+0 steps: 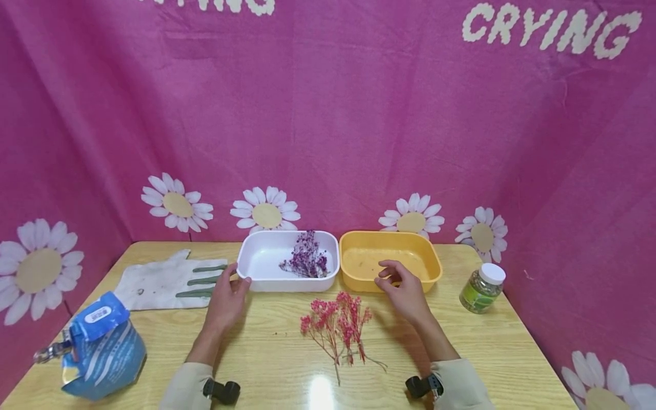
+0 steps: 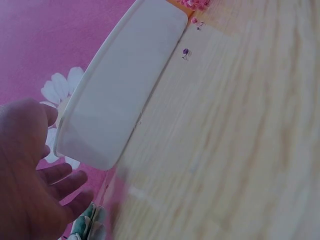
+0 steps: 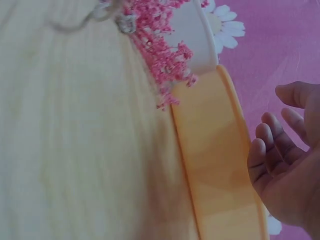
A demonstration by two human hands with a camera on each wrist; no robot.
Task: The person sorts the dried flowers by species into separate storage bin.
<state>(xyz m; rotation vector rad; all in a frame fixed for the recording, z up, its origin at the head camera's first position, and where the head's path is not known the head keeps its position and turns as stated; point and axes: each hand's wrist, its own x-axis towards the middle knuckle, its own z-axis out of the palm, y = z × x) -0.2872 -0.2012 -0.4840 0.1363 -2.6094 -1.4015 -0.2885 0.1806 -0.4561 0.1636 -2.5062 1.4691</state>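
Observation:
My left hand (image 1: 228, 297) is at the left end of the white plastic tray (image 1: 282, 285), thumb and fingers apart around its corner. In the left wrist view the fingers (image 2: 67, 180) are loosely bent beside the tray's end. A bunch of purple dried flowers (image 1: 306, 257) lies inside that tray. My right hand (image 1: 405, 290) hovers over the front rim of the yellow tray (image 1: 435, 273), fingers loosely curled with nothing in them; the right wrist view shows the palm (image 3: 290, 195) beside that rim. Pink dried flowers (image 1: 345, 324) lie on the table between my forearms, in front of both trays.
At left, a white work glove (image 1: 154, 285) with green stripes lies flat, behind a blue bag (image 1: 105, 359) closed with a clip. A jar (image 1: 482, 288) with a white lid stands at right. A pink curtain (image 1: 328, 131) hangs behind the wooden table (image 1: 266, 347).

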